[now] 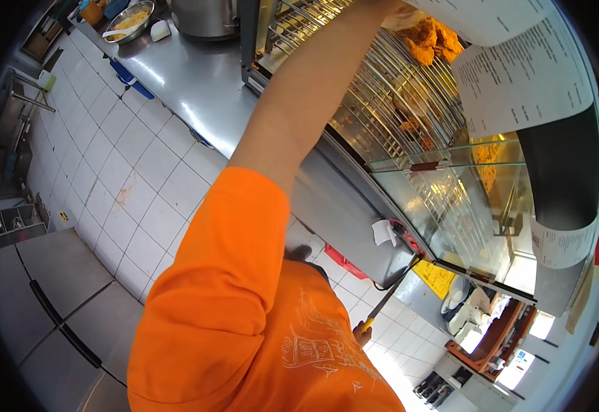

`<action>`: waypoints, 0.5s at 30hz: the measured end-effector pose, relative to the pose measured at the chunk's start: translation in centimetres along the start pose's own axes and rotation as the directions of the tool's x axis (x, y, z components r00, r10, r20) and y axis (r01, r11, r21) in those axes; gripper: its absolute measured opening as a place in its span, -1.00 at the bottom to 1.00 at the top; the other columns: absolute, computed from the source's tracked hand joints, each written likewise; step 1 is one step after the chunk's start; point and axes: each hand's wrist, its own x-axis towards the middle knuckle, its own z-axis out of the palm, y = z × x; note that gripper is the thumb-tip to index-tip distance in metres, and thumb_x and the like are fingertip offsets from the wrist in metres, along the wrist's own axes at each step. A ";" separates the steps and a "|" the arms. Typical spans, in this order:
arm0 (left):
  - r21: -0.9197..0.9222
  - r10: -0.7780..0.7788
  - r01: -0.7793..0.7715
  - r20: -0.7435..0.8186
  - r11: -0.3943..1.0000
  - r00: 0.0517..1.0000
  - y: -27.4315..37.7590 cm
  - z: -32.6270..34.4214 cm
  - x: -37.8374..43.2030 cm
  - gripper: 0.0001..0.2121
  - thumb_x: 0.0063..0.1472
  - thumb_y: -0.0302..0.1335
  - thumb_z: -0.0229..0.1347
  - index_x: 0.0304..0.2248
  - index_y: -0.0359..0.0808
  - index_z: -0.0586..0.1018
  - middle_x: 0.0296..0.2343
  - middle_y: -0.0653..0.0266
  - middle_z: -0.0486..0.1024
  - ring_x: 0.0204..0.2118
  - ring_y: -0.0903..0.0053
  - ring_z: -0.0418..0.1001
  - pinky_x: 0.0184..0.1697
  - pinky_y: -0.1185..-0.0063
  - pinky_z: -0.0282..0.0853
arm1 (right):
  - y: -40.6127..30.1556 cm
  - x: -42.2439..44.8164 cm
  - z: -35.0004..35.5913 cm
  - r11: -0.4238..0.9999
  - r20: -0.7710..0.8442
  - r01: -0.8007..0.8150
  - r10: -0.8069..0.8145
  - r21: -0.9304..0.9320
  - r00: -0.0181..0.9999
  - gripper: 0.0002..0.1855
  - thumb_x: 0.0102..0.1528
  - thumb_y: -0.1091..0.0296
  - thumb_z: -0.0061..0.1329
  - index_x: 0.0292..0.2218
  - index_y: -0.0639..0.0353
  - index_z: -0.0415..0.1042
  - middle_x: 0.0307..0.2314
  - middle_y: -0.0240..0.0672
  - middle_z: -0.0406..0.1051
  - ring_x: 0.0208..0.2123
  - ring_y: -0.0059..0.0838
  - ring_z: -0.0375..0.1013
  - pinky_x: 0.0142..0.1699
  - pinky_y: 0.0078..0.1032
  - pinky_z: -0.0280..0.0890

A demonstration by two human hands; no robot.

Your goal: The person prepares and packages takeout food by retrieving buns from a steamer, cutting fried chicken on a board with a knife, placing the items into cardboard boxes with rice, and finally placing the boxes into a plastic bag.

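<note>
My left arm (299, 98) reaches up into a glass-sided heated display cabinet (423, 206). Its wrist meets the top edge of the picture, and the fingers cannot be made out. Beside the wrist, translucent plastic (405, 19) touches or lies close to pieces of fried chicken (431, 41) on a wire rack (377, 77). On the right of my orange shirt, my right hand (363, 335) is closed around the yellow grip of a long dark utensil (389, 296). The utensil's far end lies near the cabinet's lower corner.
Printed paper sheets (526, 82) hang on the cabinet glass. A steel counter (191, 87) carries a large pot (204, 18) and a bowl of yellow food (132, 23). A yellow tray (433, 278) lies beyond the cabinet. Steel doors (47, 304) stand at lower left, across the tiled floor (129, 170).
</note>
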 end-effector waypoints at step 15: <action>-0.121 -0.029 0.024 -0.043 0.992 0.999 2.3 1.3 -1.2 -0.64 0.14 -0.38 0.06 -0.05 -0.27 0.46 -0.03 0.22 0.32 0.06 0.41 0.23 0.12 0.41 0.14 | 3.5 2.4 0.8 0.986 -0.061 0.127 -0.134 -0.110 0.989 -0.72 0.07 0.25 -0.09 -0.43 0.36 0.29 -0.72 -0.28 0.23 -0.69 -0.46 0.19 -0.58 -0.36 0.09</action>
